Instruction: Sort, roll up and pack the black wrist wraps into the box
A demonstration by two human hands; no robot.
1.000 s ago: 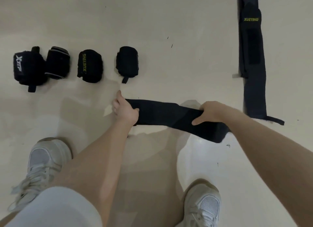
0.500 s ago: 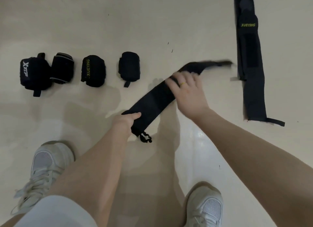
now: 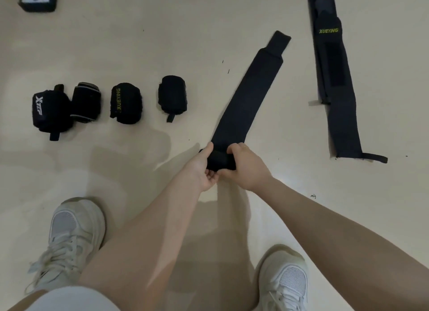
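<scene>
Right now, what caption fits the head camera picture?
Both hands start rolling a long black fabric wrist wrap on the floor.

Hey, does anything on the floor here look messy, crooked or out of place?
Nothing is damaged or spilled. The four rolled wraps sit in a loose row, unevenly spaced. The wrap being rolled lies diagonally, and the flat wrap beside it is bunched at its far end.

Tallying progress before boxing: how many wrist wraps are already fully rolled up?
4, in a row on the floor at left: the XTEP roll, the grey-edged roll touching it, the XUEYING roll, the plain roll. None looks hidden.
</scene>
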